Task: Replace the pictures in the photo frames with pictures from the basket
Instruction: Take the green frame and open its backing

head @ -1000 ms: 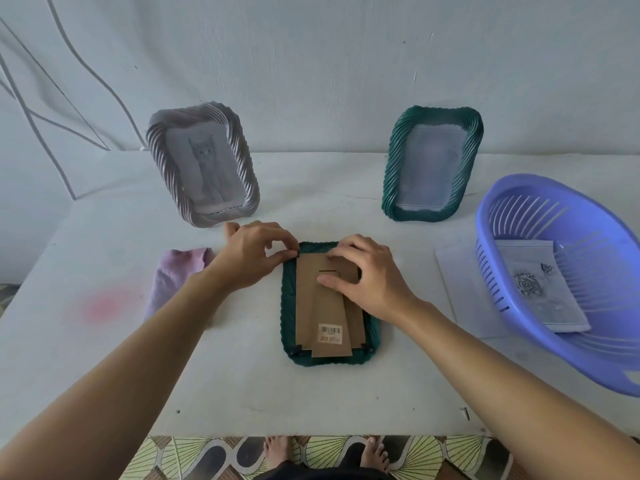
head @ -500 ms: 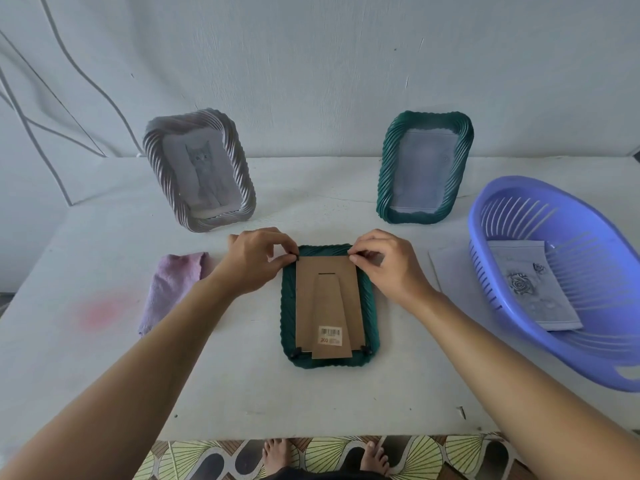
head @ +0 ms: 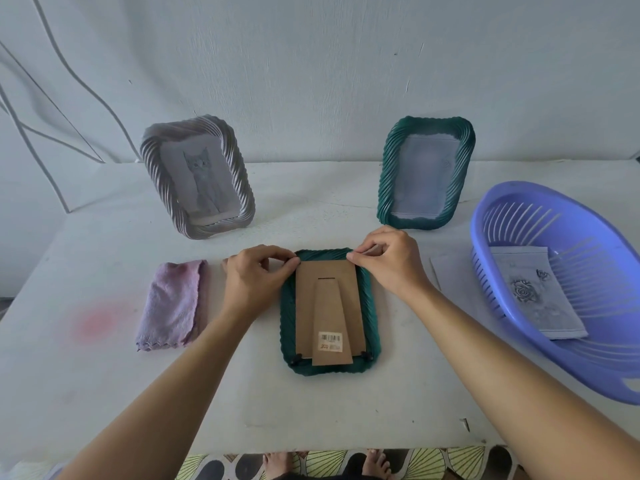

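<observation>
A white desk stands against a pale wall. In the middle, near the front edge, the green frame lies face down. Its long axis runs from front edge to back. Its cardboard back faces up, and the wide foot of the stand, with a barcode sticker, points toward the person.

The left hand and right hand sit at the frame's far end. On each, curled fingers and thumb pinch a far corner of the cardboard back.

A grey frame with a cat picture stands upright toward the back left. A second green frame stands toward the back right. At the right edge a purple basket holds a rose picture. A loose sheet lies between the basket and the right hand. A folded purple cloth lies just left of the left hand.
</observation>
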